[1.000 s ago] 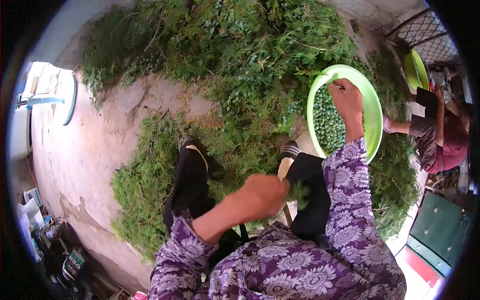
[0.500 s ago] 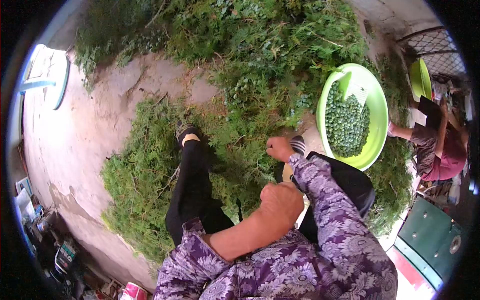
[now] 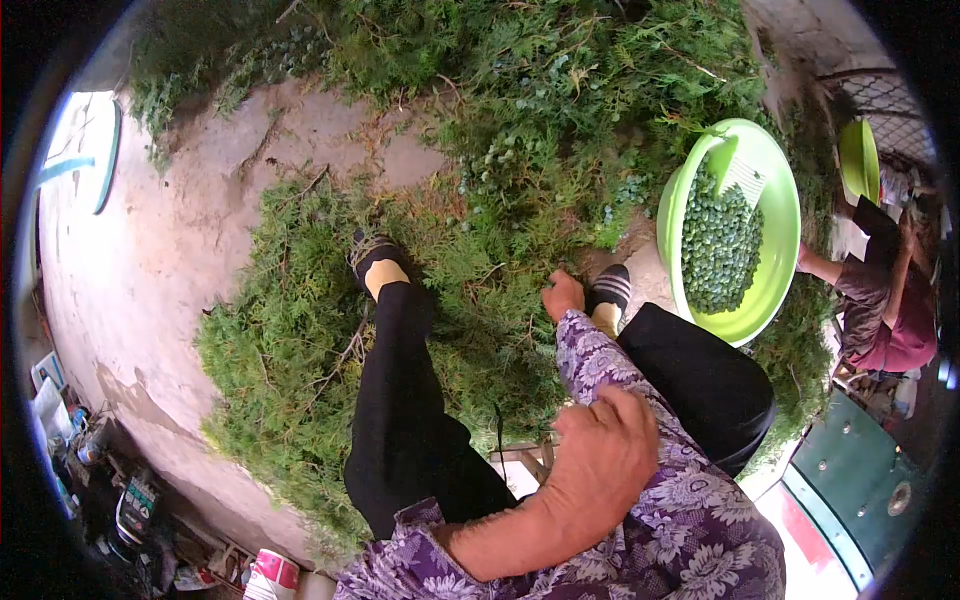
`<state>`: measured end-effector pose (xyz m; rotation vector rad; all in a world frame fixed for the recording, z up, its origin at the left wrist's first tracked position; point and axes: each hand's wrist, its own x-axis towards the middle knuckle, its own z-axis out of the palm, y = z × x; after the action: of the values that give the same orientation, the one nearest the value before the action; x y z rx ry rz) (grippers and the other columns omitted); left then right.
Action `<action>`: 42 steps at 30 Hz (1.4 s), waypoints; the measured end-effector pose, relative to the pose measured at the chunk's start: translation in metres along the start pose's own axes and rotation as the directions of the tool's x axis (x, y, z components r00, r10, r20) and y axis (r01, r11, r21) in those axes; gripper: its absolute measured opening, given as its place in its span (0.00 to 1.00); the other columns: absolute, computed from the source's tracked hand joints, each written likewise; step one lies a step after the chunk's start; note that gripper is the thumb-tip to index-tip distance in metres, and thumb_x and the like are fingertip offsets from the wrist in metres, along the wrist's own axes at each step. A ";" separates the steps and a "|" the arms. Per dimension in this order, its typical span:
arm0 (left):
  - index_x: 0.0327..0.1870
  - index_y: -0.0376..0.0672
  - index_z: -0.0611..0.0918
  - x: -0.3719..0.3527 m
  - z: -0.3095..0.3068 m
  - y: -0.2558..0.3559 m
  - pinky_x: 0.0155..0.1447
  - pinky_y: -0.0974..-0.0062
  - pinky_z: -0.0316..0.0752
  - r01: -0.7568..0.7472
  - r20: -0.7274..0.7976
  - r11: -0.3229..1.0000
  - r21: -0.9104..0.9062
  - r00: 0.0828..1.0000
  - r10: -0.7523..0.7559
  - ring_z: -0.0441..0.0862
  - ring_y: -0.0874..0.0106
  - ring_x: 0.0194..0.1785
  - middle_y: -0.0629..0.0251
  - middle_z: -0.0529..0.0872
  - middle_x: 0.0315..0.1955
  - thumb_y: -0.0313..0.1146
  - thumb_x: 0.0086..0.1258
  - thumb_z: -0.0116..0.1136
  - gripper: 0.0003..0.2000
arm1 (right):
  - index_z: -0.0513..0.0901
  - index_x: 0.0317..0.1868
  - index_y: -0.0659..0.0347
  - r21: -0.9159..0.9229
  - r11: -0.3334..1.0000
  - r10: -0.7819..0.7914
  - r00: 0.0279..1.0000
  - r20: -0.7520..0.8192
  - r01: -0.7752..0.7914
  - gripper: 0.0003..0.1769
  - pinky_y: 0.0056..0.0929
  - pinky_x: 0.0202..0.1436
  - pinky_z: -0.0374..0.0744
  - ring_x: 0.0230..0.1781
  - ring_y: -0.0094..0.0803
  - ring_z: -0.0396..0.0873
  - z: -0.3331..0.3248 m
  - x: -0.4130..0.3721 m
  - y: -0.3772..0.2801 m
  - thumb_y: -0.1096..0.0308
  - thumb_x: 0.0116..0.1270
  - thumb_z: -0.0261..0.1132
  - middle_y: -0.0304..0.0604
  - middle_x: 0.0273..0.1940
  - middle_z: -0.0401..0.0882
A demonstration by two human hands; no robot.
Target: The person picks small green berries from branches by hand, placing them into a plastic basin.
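My left hand [image 3: 608, 440] lies across my right forearm, its fingers curled against the purple flowered sleeve [image 3: 690, 470]; whether they pinch the cloth is hidden. Further forward, my right hand [image 3: 565, 296] is closed like a fist above the cut evergreen sprigs [image 3: 490, 345], close to my right shoe [image 3: 609, 287]. Anything inside that fist is hidden. To its right a light green basin [image 3: 781, 290] stands tilted in view, holding many small green cones or berries [image 3: 720, 250]. A pale green ribbed scoop-like piece [image 3: 742, 180] rests on them.
More evergreen branches [image 3: 560, 80] are heaped ahead. Another person [image 3: 890, 300] sits at the right, near a second green basin [image 3: 858, 160]. A dark green panel [image 3: 850, 470] is at lower right; a pink-and-white bucket [image 3: 272, 575] and clutter stand at lower left.
My left hand has moved right and down, further along the right sleeve. My right hand has shifted slightly left. The view has swung a little, so the basin appears further right.
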<state>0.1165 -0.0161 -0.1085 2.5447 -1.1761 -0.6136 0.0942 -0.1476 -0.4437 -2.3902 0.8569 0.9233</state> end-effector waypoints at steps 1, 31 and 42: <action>0.40 0.36 0.76 0.000 -0.003 -0.002 0.26 0.76 0.65 0.001 0.001 1.000 -0.004 1.000 -0.001 0.72 0.73 0.24 0.54 0.75 0.31 0.32 0.54 0.48 0.14 | 0.77 0.42 0.63 -0.026 1.000 -0.007 1.000 0.022 0.008 0.16 0.36 0.43 0.75 0.39 0.44 0.77 0.001 0.004 0.003 0.68 0.52 0.63 0.54 0.40 0.78; 0.42 0.37 0.77 -0.012 -0.015 -0.015 0.25 0.76 0.63 0.009 -0.191 0.964 -0.264 0.980 -0.062 0.70 0.73 0.22 0.54 0.76 0.31 0.34 0.54 0.49 0.16 | 0.72 0.42 0.63 -0.327 0.825 -0.299 0.847 0.439 0.461 0.24 0.43 0.35 0.76 0.33 0.49 0.78 0.054 -0.058 -0.049 0.54 0.52 0.65 0.51 0.31 0.78; 0.44 0.38 0.77 -0.014 -0.017 -0.016 0.24 0.77 0.63 0.002 -0.168 0.965 -0.262 0.985 -0.047 0.70 0.74 0.21 0.55 0.76 0.32 0.33 0.54 0.49 0.16 | 0.78 0.36 0.66 0.064 0.745 -0.459 0.440 0.772 0.664 0.22 0.45 0.39 0.74 0.36 0.51 0.75 0.135 -0.149 0.023 0.53 0.54 0.60 0.56 0.33 0.77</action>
<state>0.1277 0.0059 -0.0965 2.3382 -0.9386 -0.5044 -0.0684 -0.0276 -0.4344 -1.8952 -0.4230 1.5809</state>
